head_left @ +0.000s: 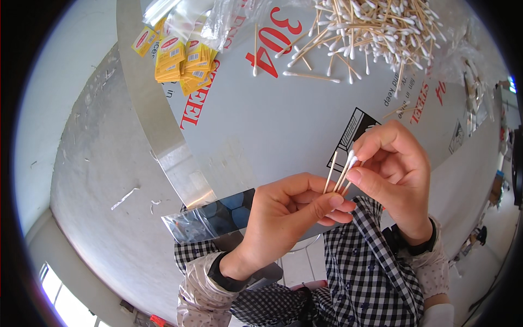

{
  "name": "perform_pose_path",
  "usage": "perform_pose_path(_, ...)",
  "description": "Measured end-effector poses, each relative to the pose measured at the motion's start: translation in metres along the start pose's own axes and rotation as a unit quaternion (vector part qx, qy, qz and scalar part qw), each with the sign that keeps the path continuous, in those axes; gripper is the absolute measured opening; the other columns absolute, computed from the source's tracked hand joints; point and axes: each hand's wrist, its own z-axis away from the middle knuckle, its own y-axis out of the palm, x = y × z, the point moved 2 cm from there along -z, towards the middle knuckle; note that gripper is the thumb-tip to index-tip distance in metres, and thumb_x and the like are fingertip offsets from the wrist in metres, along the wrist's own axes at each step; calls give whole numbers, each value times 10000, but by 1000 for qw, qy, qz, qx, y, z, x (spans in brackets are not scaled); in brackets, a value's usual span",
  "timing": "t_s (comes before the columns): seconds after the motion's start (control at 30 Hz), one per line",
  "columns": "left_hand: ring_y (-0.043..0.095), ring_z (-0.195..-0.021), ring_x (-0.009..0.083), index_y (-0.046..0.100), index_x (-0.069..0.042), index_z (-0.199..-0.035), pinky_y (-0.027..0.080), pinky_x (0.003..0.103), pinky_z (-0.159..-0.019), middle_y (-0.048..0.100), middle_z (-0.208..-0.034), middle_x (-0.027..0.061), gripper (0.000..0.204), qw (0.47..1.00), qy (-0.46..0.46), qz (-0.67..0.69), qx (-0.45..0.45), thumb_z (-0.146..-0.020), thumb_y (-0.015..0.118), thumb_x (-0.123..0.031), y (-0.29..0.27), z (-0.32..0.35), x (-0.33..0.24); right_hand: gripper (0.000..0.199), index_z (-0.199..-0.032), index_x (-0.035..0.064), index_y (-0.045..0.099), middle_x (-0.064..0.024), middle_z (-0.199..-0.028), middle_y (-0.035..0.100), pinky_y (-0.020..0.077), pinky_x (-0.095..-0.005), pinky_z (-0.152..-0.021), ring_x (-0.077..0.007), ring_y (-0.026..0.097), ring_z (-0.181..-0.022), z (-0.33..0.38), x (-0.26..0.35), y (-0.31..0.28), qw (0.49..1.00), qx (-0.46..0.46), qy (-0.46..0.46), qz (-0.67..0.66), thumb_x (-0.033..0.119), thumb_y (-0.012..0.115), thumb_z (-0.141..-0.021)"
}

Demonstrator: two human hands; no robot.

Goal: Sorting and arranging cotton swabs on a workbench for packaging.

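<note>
Several yellow sachets [180, 60] lie stacked at the far left of the counter [283, 125], beside clear plastic bags [185, 16]. Nearer, a clear pouch [212, 218] sits under the left hand [283, 215], whose thumb and fingers are closed on the lower ends of a few cotton swabs [340, 174]. The right hand [395, 174] pinches the same swabs near their white tips. A big loose heap of swabs [370, 32] lies at the counter's far right.

A grey, scuffed concrete floor [103, 180] spreads beneath a shiny sheet-metal table [261, 125] with red and black printing. Daylight pours through a bright window [57, 291] at lower left; a pale wall [49, 92] rises beyond.
</note>
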Motion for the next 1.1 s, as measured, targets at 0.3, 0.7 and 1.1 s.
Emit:
perform_pose_path(0.3,697,-820,273,582,89,-997,578,302,-704,683,-893,213,136,998,52,-23,-3,-901,580,-8,0,2,2,153,-941,-26,549,-66,-890,584,493,-214,-682,-84,587,-783,1,3,-5,1000,9,17,10,-72,617,-812)
perform_pose_path(0.7,696,-790,307,577,91,-988,590,345,-696,674,-894,238,132,1000,25,1,-10,-909,566,-14,-3,1,0,295,-1087,-27,491,-108,-897,608,492,-197,-602,-122,619,-817,3,13,-6,997,-13,73,-33,-47,614,-819)
perform_pose_path(1.1,695,-767,315,566,87,-998,592,361,-683,673,-878,239,150,1000,15,24,-9,-910,568,-35,-4,0,-1,164,-985,-52,530,-128,-918,618,569,-289,-739,-182,660,-840,3,9,-8,1000,6,-23,15,-81,601,-840)
